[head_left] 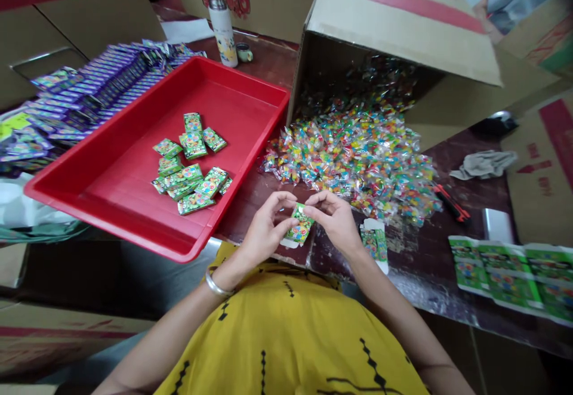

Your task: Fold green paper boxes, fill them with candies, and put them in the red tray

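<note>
Between the left hand (272, 226) and right hand (335, 223), the small green box (303, 225) looks like thin printed card, faintly glossy. Left of the hands, the red tray (134, 144) is smooth, shiny plastic. Beyond them, the packets (358, 150) are crinkled, glossy clear film and the carton (403, 49) matt cardboard. Beneath, the counter (425, 281) seems scuffed, varnished wood. The left wrist's bangle (215, 284) is polished metal.
</note>
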`<action>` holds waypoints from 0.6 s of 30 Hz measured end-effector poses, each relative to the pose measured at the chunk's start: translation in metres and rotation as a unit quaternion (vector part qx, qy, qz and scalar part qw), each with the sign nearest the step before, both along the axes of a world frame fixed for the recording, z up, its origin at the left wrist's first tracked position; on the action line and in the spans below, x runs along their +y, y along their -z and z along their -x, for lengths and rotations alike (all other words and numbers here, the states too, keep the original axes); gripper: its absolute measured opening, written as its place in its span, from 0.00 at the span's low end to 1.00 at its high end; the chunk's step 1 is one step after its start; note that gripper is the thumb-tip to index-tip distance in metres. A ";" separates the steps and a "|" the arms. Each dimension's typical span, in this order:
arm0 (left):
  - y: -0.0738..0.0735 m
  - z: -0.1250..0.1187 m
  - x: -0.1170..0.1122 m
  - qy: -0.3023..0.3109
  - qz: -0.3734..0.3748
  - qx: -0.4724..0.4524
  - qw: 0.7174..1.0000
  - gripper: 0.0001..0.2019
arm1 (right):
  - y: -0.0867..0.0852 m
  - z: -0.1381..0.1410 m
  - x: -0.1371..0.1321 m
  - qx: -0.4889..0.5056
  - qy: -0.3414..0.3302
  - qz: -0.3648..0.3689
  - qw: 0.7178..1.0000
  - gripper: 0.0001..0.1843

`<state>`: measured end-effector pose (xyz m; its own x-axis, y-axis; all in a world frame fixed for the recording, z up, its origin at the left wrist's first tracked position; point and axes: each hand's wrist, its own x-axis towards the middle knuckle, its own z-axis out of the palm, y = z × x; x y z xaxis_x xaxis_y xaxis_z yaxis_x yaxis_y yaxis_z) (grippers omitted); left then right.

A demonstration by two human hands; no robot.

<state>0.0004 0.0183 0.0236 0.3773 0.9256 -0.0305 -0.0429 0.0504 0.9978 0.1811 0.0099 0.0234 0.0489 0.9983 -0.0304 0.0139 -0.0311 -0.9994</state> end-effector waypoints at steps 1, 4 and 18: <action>-0.001 0.001 0.000 0.006 -0.004 0.005 1.000 0.16 | 0.001 -0.003 0.002 -0.002 -0.002 0.014 1.000 0.11; -0.003 0.002 -0.001 0.033 -0.002 0.012 0.999 0.18 | 0.003 -0.008 0.008 -0.002 -0.003 0.027 1.000 0.12; 0.012 -0.002 -0.005 0.033 0.068 -0.007 0.997 0.16 | 0.013 -0.001 -0.024 -0.163 -0.021 -0.087 0.983 0.04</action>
<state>0.0023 0.0135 0.0116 0.4379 0.8868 -0.1476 -0.0489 0.1874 0.9811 0.1817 -0.0143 0.0102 -0.0130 0.9882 0.1524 0.3315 0.1480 -0.9318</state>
